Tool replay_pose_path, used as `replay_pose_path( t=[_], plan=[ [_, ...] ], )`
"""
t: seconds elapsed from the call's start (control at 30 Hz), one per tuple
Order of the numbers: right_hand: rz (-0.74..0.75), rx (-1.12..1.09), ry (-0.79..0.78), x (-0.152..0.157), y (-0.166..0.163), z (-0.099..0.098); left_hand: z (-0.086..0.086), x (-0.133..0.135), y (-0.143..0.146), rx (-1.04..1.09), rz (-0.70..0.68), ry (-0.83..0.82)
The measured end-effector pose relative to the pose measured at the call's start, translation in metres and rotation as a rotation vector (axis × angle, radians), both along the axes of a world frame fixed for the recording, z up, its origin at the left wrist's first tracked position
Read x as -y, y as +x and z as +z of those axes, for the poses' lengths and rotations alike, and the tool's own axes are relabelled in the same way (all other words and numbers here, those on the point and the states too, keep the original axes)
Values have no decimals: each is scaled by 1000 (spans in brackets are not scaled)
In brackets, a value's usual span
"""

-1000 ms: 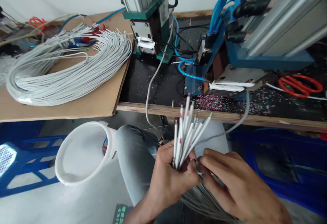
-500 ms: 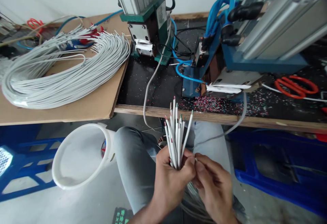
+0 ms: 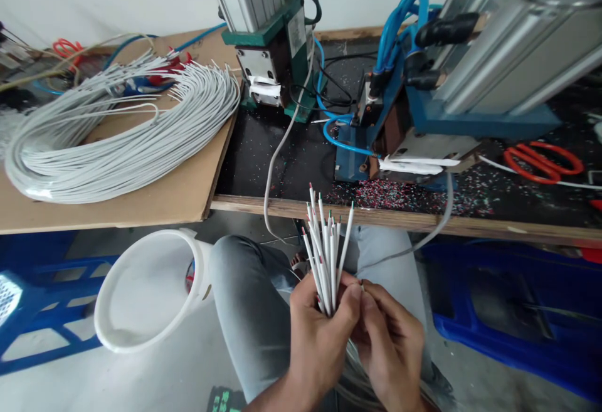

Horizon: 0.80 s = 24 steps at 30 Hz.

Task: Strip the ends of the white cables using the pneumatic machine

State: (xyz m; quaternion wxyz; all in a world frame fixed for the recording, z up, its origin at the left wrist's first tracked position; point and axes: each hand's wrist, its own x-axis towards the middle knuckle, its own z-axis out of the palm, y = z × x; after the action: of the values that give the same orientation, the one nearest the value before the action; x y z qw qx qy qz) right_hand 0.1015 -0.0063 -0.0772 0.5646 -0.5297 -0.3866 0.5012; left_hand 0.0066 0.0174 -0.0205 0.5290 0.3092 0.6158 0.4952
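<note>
A bundle of white cables [image 3: 329, 255] stands up out of my left hand [image 3: 320, 330], which is wrapped round it. Red and green wire tips show at the upper ends of the cables, which fan slightly apart. My right hand [image 3: 392, 337] is closed against the left thumb, its thumb and fingers pinching a small cable end [image 3: 362, 285] that is mostly hidden. Below the hands the rest of the bundle hangs down over my lap, partly covered by the right hand.
A coil of white cable [image 3: 126, 164] lies on cardboard [image 3: 197, 202] at the left. Two pneumatic machines, one green [image 3: 263, 36] and one blue [image 3: 484, 111], stand on the bench. Orange-handled scissors [image 3: 543, 162] lie at right. A white bucket [image 3: 202, 268] and blue stools [image 3: 508, 337] stand below.
The cable tips have shifted slightly within my left hand's grip, some leaning more to the left. Both hands stay together in nearly the same place.
</note>
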Motion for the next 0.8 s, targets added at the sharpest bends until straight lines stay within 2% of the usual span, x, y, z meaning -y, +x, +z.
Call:
replay_pose_path(
  t=[0.23, 0.4, 0.53, 0.7, 0.8],
  plan=[
    [41, 52, -15, -1, 6, -5, -10, 1, 1, 7, 0, 20],
    [60, 91, 32, -3, 7, -4, -5, -6, 2, -28, 4, 15],
    [20, 65, 12, -3, 4, -3, -1, -7, 4, -33, 23, -7],
    [-63, 43, -47, -6, 3, 0, -6, -4, 7, -4, 21, -10],
    [-52, 64, -31, -7, 5, 1, -7, -6, 6, 13, 8, -4]
  ],
)
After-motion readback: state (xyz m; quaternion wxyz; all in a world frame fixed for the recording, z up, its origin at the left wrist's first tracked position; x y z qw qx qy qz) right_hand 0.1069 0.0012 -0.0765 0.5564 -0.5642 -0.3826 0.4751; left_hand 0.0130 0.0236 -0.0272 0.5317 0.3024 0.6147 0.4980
